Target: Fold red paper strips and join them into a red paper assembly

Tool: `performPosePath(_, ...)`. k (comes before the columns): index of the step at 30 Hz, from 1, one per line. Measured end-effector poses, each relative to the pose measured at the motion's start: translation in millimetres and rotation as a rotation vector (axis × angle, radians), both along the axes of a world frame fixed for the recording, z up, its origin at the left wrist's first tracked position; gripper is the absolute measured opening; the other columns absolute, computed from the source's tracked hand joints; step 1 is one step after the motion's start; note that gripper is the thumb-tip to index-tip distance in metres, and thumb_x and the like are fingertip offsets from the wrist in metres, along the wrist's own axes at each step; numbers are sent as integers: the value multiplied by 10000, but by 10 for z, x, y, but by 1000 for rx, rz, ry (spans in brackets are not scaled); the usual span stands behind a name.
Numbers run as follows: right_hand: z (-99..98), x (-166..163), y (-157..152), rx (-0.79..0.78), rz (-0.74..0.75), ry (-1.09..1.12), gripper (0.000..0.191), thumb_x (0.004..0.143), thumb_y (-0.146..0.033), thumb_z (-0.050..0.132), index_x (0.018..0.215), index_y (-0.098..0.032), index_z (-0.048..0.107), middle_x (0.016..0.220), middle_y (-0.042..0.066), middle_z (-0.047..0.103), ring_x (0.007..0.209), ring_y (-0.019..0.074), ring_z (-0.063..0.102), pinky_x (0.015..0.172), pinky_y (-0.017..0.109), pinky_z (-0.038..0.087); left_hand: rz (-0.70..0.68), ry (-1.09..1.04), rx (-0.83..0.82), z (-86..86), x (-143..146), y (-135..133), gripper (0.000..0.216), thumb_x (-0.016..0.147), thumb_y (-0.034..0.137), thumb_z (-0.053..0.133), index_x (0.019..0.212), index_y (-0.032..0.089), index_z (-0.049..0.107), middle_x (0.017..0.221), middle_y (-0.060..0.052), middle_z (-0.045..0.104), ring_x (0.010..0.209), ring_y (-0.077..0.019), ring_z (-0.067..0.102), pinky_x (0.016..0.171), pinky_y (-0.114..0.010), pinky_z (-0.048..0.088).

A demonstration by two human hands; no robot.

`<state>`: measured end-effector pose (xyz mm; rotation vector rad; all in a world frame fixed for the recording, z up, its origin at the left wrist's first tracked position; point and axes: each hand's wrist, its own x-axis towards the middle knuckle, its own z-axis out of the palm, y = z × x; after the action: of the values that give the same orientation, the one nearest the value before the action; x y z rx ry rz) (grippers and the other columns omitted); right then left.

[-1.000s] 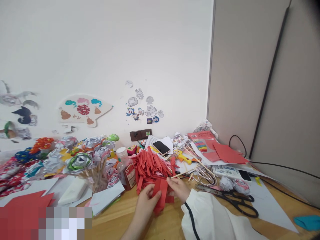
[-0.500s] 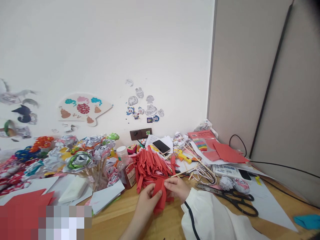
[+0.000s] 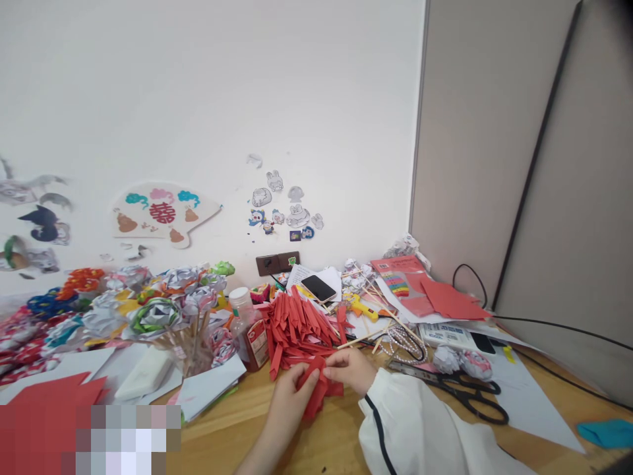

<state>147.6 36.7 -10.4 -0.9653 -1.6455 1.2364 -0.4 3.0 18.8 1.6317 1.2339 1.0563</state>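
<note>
Near the front middle of the table, a piece of red paper (image 3: 315,401) is held between both hands. My left hand (image 3: 295,390) pinches it from the left, thumb on top. From the right, my right hand (image 3: 350,371) grips its upper part with thumb and fingertips close to the left thumb. The paper looks folded, though the fingers hide much of it. Just behind the hands lies a heap of folded red paper strips (image 3: 299,323). A bottle of reddish liquid (image 3: 251,336) stands left of the heap.
Black-handled scissors (image 3: 465,389) lie right of my sleeve. Behind are a yellow glue gun (image 3: 363,307), a phone (image 3: 319,288), a bead string (image 3: 405,343) and red paper sheets (image 3: 452,300). Paper flowers (image 3: 155,318) crowd the left. A white block (image 3: 144,373) lies before them.
The fingers have shifted on the red paper. Its upper part is now lower and more folded between both hands, and the right fingertips sit slightly lower.
</note>
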Motion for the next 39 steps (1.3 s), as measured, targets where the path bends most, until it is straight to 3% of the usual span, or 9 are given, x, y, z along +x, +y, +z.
performPosePath(3, -5, -15, -5, 20, -17, -13, 252, 597, -342, 565, 711, -122, 616, 607, 16, 576, 551, 106, 494, 531, 214, 375, 2, 42, 27, -8, -7, 6, 254, 653, 370, 456, 691, 131, 535, 629, -14, 564, 558, -134, 495, 499, -206, 369)
performPosePath(10, 25, -20, -33, 86, -57, -69, 238, 626, -341, 535, 663, -118, 608, 589, 19, 569, 538, 105, 479, 490, 199, 358, 58, 196, 160, -2, -7, -12, 239, 657, 361, 455, 584, 141, 510, 533, 24, 496, 518, -109, 430, 486, -186, 318)
performPosePath(14, 62, -20, -59, 106, -47, -88, 270, 675, -352, 474, 630, -115, 594, 579, 21, 563, 527, 102, 470, 490, 199, 354, 42, 235, 133, -20, -17, 1, 231, 657, 355, 451, 578, 143, 500, 546, 19, 503, 541, -117, 445, 503, -189, 323)
performPosePath(19, 61, -66, -85, 168, -148, -119, 244, 686, -334, 464, 634, -119, 567, 563, 2, 528, 525, 94, 451, 486, 190, 335, 33, 239, 146, -25, -11, 8, 229, 671, 346, 429, 580, 143, 481, 549, 25, 473, 535, -106, 417, 493, -186, 307)
performPosePath(24, 83, -100, -139, 318, -182, -264, 232, 726, -294, 410, 614, -133, 532, 548, -19, 482, 525, 81, 412, 492, 181, 301, 115, 238, 141, -68, -26, 41, 248, 643, 358, 461, 514, 150, 426, 484, 53, 378, 487, -92, 366, 456, -181, 278)
performPosePath(28, 99, -113, -167, 416, -153, -391, 238, 721, -243, 406, 518, -138, 473, 503, -36, 413, 494, 71, 365, 479, 180, 271, 99, 112, 87, -88, -45, 53, 257, 620, 390, 486, 535, 150, 448, 513, 40, 430, 519, -105, 407, 481, -182, 310)
performPosePath(32, 84, -126, -173, 355, -105, -348, 234, 735, -231, 375, 532, -143, 451, 489, -34, 412, 470, 71, 361, 451, 173, 265, 35, -19, 9, -99, -48, 63, 253, 627, 392, 487, 623, 139, 492, 591, 6, 509, 574, -125, 459, 530, -201, 352)
performPosePath(39, 72, -100, -136, 352, -84, -314, 201, 691, -177, 394, 495, -139, 420, 468, -51, 341, 467, 61, 328, 445, 162, 250, 81, -234, -139, -47, -26, 43, 305, 611, 431, 489, 564, 131, 506, 520, 17, 504, 522, -114, 465, 502, -205, 353)
